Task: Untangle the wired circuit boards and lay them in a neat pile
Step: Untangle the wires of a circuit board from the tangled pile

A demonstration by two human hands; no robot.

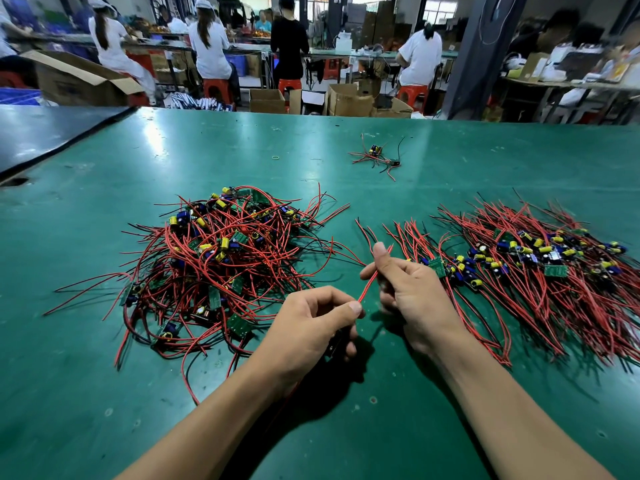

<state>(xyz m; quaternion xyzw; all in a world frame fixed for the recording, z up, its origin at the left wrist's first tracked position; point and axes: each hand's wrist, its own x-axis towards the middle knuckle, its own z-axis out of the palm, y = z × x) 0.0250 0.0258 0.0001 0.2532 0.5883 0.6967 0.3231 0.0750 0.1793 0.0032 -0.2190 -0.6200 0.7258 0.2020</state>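
I have one red wire (366, 289) stretched taut just right of the tangled heap (221, 258), in the gap between it and the combed pile (540, 268) further right. My left hand (311, 323) pinches the wire's lower end between thumb and forefinger. Something dark, likely its board, is tucked under the curled fingers, though I cannot tell for sure. My right hand (412, 292) is curled round the upper stretch, thumb laid along it.

To do this well I would draw the lead straight through the right fingers without yanking the solder joint. I'd check that no strand from the heap trails along, then lay it on the combed pile, board in line with the others.

The heap sits on a glossy green mat (173, 143). Beyond it lie a stray cluster (375, 157) and a yellow rubber band (276, 156). Further behind the heap, workers (209, 46) face other benches, with red stools (216, 88) and cardboard boxes (266, 100) around them.
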